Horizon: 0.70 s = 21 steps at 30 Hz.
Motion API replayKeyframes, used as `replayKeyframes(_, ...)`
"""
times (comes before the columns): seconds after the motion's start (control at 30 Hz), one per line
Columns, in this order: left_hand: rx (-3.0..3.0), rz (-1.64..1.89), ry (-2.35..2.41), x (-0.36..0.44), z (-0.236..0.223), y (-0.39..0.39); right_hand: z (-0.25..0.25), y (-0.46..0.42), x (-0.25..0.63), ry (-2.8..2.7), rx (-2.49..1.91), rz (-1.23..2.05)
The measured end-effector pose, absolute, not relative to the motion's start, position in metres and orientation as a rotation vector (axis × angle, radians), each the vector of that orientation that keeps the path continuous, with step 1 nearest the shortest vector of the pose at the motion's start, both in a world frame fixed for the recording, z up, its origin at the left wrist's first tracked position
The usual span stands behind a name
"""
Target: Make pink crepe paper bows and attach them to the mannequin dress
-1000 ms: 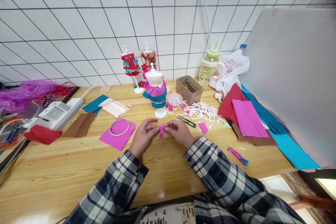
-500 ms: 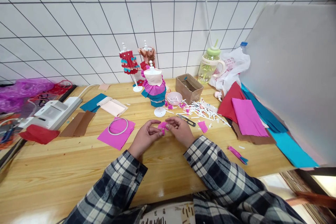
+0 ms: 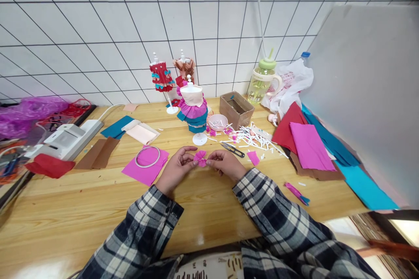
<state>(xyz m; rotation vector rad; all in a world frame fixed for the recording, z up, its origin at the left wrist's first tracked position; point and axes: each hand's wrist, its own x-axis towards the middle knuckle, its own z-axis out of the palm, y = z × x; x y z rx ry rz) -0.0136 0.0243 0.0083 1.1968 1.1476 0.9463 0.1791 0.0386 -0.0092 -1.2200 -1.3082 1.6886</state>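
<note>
A small pleated pink paper piece [image 3: 200, 157], shaped like a bow, is pinched between both hands just above the wooden table [image 3: 98, 209]. My left hand [image 3: 176, 169] grips its left side with thumb and fingers. My right hand [image 3: 226, 164] grips its right side. A small mannequin [image 3: 193, 109] dressed in pink and teal paper ruffles stands just beyond the hands. Small black snips [image 3: 233, 149] lie to the right of my right hand.
A pink sheet with a white ring [image 3: 147, 157] lies left of my hands. Farther off are a cardboard box [image 3: 236, 110], a small pink bowl [image 3: 218, 121], white paper scraps [image 3: 255, 137], stacked coloured sheets [image 3: 309, 146], a green-lidded bottle [image 3: 262, 80] and a white power strip [image 3: 70, 137].
The pink piece has been spread out between my fingers into a clearer bow shape; my hands shifted slightly but stay together in the same spot.
</note>
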Motion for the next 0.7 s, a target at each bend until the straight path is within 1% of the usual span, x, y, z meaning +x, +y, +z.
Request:
replayKeyframes(0.2,1.048,0.944,1.021,-0.01,0.004,0.023,-0.011,0.038,0.176,-1.321,-1.199,1.658)
replayKeyframes(0.3,0.961,1.014,1.044,-0.003,0.0,0.022,-0.01,0.036,0.174,-1.354,-1.23,1.625)
replayKeyframes(0.4,1.0,1.04,1.113,0.0,0.001,0.021,-0.01,0.036,0.175,-1.399,-1.217,1.645)
replayKeyframes(0.6,1.144,0.904,1.189,-0.004,0.004,0.023,-0.016,0.039,0.178,-1.482,-1.228,1.641)
replayKeyframes(0.7,1.322,0.77,1.188,-0.01,0.005,0.025,-0.019,0.042,0.18,-1.65,-1.24,1.534)
